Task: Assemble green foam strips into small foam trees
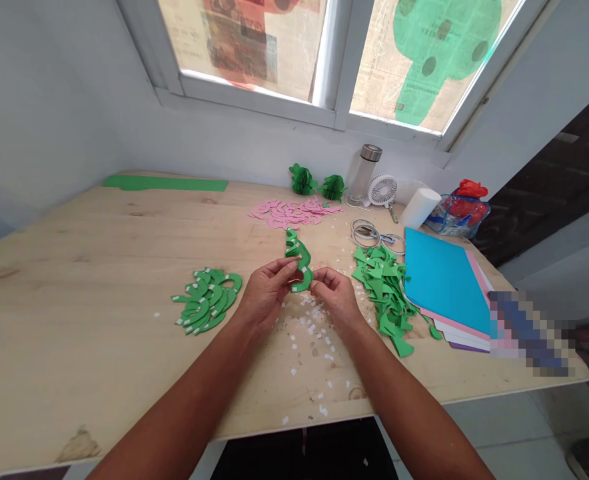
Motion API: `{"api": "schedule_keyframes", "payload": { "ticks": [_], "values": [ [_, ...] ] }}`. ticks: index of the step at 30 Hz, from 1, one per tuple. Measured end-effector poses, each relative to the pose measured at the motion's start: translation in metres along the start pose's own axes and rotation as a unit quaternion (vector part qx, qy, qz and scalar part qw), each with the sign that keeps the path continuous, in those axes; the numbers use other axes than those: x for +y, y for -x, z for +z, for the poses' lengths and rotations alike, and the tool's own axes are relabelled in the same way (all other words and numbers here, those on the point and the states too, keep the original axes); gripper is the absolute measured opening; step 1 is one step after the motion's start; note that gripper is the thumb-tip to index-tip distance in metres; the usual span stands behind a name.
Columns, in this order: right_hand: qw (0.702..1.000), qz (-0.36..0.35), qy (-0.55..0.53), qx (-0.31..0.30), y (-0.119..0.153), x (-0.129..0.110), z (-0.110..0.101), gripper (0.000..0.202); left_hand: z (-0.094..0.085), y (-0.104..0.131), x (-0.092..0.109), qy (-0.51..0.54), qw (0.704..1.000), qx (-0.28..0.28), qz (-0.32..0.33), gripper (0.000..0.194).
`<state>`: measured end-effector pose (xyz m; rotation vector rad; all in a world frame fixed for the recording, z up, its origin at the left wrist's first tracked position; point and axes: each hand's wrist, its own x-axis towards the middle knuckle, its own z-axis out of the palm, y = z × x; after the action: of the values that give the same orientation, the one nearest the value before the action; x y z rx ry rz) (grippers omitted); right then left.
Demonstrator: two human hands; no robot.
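My left hand [264,293] pinches a curved green paper cutout [302,257] with small white squares stuck on it. On the cutout's lower right edge, the fingertips of my right hand [337,293] are closed. The piece is raised over the middle of the wooden table, and part of it is hidden behind my left thumb. To the left lies a pile of similar green cutouts [207,300], also dotted with white squares. Small white paper bits [319,327] are scattered on the wood between my forearms.
Green paper scraps [387,293] heap at right beside blue paper sheets [444,280]. Pink cutouts [294,212] lie farther back, near scissors [367,232]. Two green paper ornaments [303,180], a clear bottle [363,177] and a small fan [382,191] stand by the wall.
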<state>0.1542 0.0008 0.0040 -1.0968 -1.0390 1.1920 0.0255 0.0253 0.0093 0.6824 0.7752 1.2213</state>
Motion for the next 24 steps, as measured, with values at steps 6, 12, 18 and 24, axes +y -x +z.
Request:
{"api": "schedule_keyframes", "payload": {
  "ticks": [6,12,18,24],
  "values": [
    [1.0,0.011,0.003,0.005,-0.0003,-0.0005,0.0002,0.007,0.0015,0.0011,0.0019,-0.011,1.0,0.008,0.007,0.028],
    [1.0,0.017,0.004,0.005,0.0005,-0.0028,0.0011,0.007,0.0056,0.0047,0.0031,-0.042,0.998,0.024,0.039,0.032],
    [1.0,0.022,-0.02,0.007,0.0011,-0.002,-0.0003,0.007,0.0069,0.0075,0.003,-0.11,0.988,0.008,0.104,0.034],
    [1.0,0.018,-0.025,0.002,0.0004,-0.0003,-0.0024,0.007,0.0063,0.0074,0.0022,-0.131,0.983,-0.001,0.132,0.032]
  ]
}}
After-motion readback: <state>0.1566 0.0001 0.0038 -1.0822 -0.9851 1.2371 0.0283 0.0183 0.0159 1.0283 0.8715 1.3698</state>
